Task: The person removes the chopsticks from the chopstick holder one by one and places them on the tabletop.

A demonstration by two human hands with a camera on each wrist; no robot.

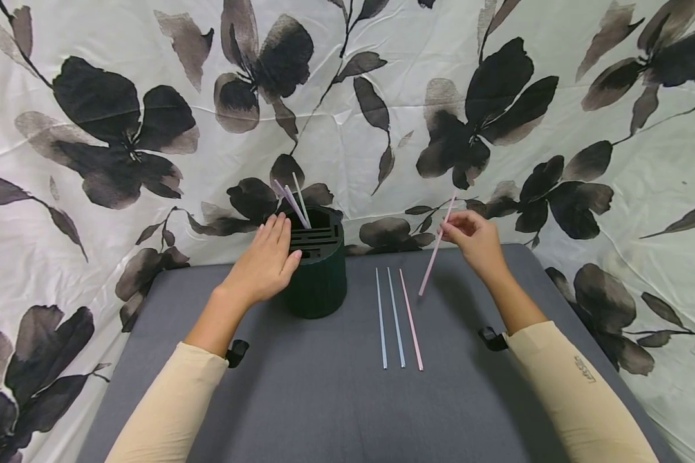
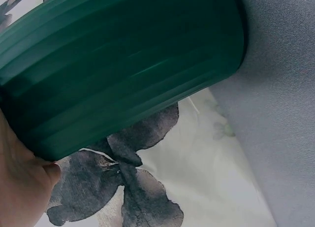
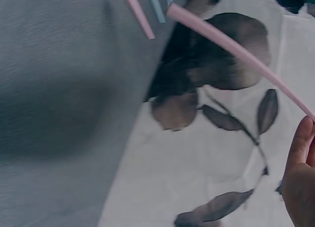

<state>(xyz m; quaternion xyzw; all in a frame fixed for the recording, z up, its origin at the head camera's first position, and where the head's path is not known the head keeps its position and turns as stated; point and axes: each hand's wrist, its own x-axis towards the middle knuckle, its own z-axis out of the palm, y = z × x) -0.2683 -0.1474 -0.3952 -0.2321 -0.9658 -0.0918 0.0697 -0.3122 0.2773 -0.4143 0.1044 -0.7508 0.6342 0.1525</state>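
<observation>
My left hand [image 1: 264, 262] rests with straight fingers against the rim and side of a dark green ribbed holder [image 1: 317, 289]. Slots run across part of the holder's top, and a few pale straws [image 1: 294, 204] lean out of its opening at the back. In the left wrist view the holder's wall [image 2: 128, 64] fills the upper part, the hand at its rim. My right hand [image 1: 472, 241] pinches a pink straw [image 1: 433, 257] near its upper end, the straw slanting down over the table's back. The straw's lower end shows in the right wrist view.
To the right of the holder, two blue straws [image 1: 396, 318] and a pink straw [image 1: 411, 319] lie side by side on the grey table [image 1: 324, 399]. A white curtain with dark flowers [image 1: 347, 128] hangs right behind the table's back edge.
</observation>
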